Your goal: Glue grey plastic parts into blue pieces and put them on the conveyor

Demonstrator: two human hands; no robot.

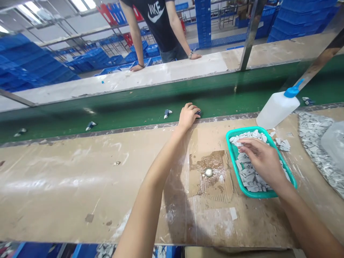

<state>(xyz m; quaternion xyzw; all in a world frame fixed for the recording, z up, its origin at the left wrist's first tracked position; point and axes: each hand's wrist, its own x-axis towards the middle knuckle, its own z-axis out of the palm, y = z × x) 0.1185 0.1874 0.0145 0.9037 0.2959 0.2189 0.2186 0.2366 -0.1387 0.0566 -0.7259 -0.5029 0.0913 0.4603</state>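
Note:
My left hand (188,115) reaches over the green conveyor belt, its fingers curled round a small dark blue piece (198,113) that is partly hidden. Similar blue-and-white pieces lie on the belt, one (167,114) just left of that hand. Above a teal plastic basket (295,182) hovers my right hand (259,157), thumb and fingers pinched at a small white chip (238,144). Many grey-white chips (251,179) fill the basket. Between my arms, a wet cardboard patch (199,161) carries a small round whitish blob (209,172).
A white squeeze bottle (278,109) with a blue nozzle stands behind the basket. To the right lies a clear bag of chips (314,139). Metal posts (249,39) rise beyond the belt. Across it, a person (158,25) leans on the far ledge, near stacked blue crates (29,64).

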